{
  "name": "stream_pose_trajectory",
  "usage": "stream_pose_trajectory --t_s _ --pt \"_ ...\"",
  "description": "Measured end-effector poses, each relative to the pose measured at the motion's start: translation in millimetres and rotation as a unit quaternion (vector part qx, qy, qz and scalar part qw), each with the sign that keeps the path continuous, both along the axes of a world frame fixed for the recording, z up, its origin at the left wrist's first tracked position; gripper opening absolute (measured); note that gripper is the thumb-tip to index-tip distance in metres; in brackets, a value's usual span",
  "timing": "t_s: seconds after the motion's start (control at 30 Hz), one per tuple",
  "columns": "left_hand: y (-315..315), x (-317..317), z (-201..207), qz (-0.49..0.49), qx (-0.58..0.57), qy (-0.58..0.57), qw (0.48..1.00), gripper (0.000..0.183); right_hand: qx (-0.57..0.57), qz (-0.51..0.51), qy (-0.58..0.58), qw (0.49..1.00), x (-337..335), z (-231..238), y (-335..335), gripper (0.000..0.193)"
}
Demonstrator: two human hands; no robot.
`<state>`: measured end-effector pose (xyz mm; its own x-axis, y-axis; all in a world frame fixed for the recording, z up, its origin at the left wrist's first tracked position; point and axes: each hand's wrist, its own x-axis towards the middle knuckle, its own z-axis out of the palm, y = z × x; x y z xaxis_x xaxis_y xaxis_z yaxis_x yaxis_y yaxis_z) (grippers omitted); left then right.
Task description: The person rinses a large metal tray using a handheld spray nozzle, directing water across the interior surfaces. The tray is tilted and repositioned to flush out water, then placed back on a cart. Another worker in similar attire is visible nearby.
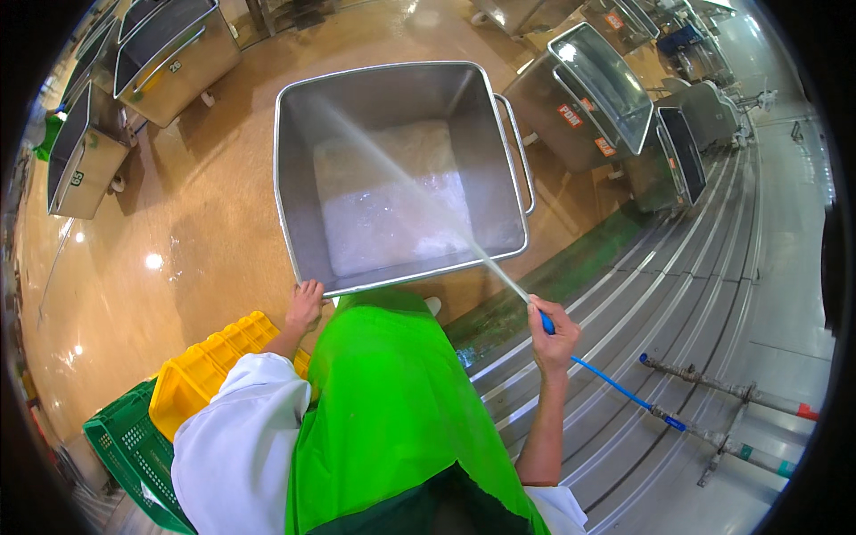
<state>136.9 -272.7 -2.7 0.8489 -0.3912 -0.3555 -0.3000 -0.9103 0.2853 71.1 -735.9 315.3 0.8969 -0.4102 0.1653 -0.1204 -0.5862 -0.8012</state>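
A big square stainless-steel tub (308, 241) stands before me, with shallow, foamy-looking water over its floor. My right hand (555, 334) is closed round the end of a blue hose (611, 382), to the right of the tub's near corner. From it a jet of water (401, 178) crosses the near rim and strikes the inside of the tub toward the far left. The fingers of my left hand (305, 303) are curled over the tub's near left corner and grip the rim.
Yellow (209, 361) and green crates (134, 446) stand at my left. More steel tubs (183, 67) line the far left, others (580, 107) the far right. Pipes with valves (731, 392) run along the right wall beside a ribbed metal surface (642, 312). The brown floor (178, 259) is wet.
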Motion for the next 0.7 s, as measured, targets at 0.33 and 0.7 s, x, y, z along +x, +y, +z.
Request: stream_pose_trajectory --t_s 0.33,0.7 --pt "71 31 -2 -0.002 0.107 0.036 0.994 0.053 -0.008 -0.005 -0.027 1.000 15 -6 4 0.014" --pt "52 85 -7 0.139 0.311 0.103 0.935 0.060 -0.083 -0.064 -0.020 0.994 17 -1 12 0.014"
